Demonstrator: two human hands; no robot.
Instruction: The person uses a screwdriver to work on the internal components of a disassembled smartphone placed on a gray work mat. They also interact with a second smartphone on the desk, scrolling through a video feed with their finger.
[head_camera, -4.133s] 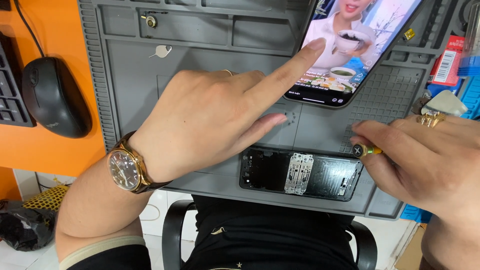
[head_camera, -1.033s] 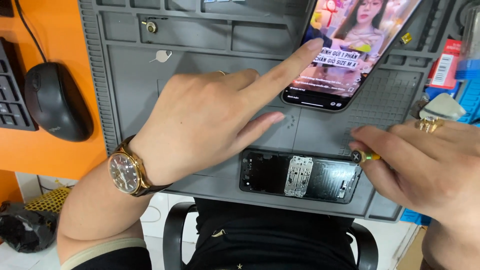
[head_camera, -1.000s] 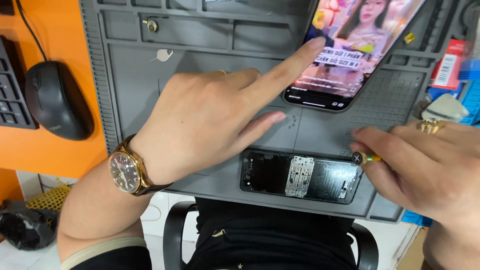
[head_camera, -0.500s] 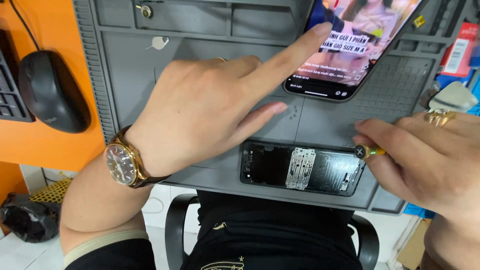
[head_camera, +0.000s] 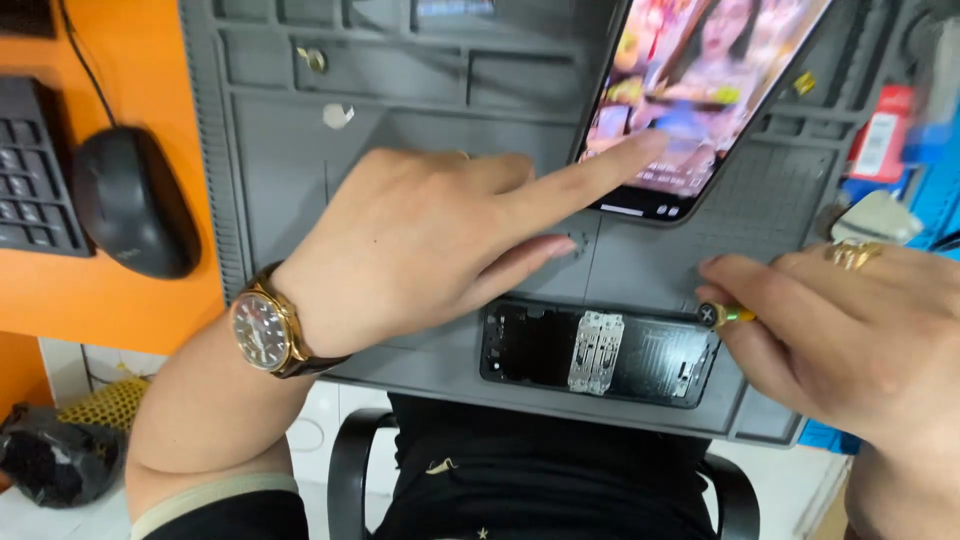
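Far out beyond the left hand's wrist sat a black mouse on the orange desk, a keyboard at the edge past it. The watch, gold-cased on a brown strap, rode that wrist. The left hand lay spread over the grey repair mat, gripping nothing: its index fingertip was stretched out and pressed on the lower part of the lit phone, which leaned on the mat beyond the knuckles, its screen showing a blurred video. The middle finger reached flat along the mat under it.

Just below those two fingers, nearer the body, lay the opened phone, back cover off, a silvery metal plate showing at its middle, flat on the mat's near edge.

At that opened phone's right corner came the right hand, fingers pinched tight round a small screwdriver, its dark cap with a cross mark poking out of the grip and touching or just above the corner; which, I couldn't tell. A gold ring sat on that hand.
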